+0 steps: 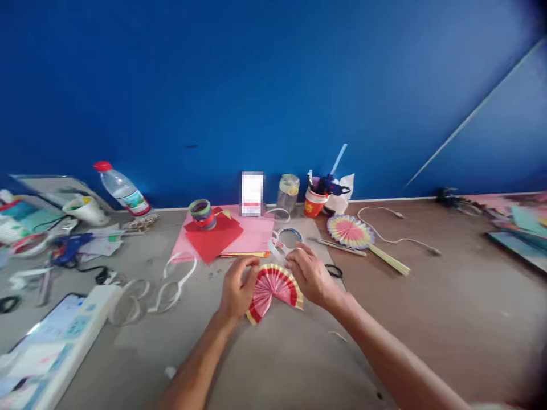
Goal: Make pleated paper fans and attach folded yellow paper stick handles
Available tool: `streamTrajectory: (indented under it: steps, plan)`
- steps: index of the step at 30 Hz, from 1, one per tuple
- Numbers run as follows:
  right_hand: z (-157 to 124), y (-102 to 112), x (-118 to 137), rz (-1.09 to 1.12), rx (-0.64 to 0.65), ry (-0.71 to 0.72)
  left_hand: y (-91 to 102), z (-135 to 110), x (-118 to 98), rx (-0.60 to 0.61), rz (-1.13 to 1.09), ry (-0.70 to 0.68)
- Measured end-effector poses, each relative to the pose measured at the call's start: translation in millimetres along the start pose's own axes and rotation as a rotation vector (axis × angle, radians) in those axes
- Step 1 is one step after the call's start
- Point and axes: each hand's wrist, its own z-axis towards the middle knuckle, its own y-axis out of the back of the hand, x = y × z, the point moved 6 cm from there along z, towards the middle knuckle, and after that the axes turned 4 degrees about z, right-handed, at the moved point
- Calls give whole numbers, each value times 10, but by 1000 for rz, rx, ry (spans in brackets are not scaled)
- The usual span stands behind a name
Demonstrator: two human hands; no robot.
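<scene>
A pleated paper fan point(281, 279), pink inside with red and cream bands, is spread in a part circle between my hands. My left hand point(237, 288) is curled at its left side, thumb and fingers closed on the edge. Over the upper right edge bends my right hand point(311, 274), fingers closed; its thumb and whatever it may grip are hidden. Just behind the fan lies a roll of clear tape point(277, 249). Farther right rests a finished-looking round paper fan point(350, 231) with a pale yellow stick handle point(390, 259).
Red paper point(213, 238) lies on pink sheets point(252, 233), with stacked tape rolls point(203, 214) on top. Behind stand a glass jar point(288, 193) and a red cup of tools point(315, 202). A bottle point(126, 191), phone point(47, 319) and power strip point(81, 341) are left. A white cable point(384, 239) curls right.
</scene>
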Motion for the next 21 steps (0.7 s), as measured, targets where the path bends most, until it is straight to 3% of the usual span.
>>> streamTrajectory:
  steps: [6,14,21]
  plan:
    - [167,-241,114,-71,-57,81,23,-23,-87,-81,59,-109]
    - [122,-267,171,-32,-163,86,-159,-122,-71,8,151,-107]
    - [115,-302,152,99,-85,137,-185,-149,-63,58,158,-75]
